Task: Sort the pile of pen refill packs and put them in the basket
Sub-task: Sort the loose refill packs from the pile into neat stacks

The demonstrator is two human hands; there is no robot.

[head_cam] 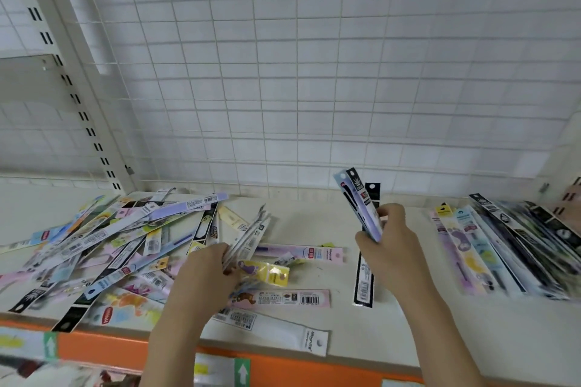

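Packs [361, 204] upright (right hand [390, 248])

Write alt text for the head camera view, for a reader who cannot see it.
A person's left hand grips a fan of pen refill packs while the right hand holds a few more upright packs over a pale shelf. A jumbled pile lies at left, a neat row at right, before a wire grid.

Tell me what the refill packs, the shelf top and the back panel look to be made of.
Refill packs: apparently glossy plastic sleeves with printed card; they glint.
Shelf top: smooth cream surface, likely painted metal or laminate.
Back panel: white coated wire grid.
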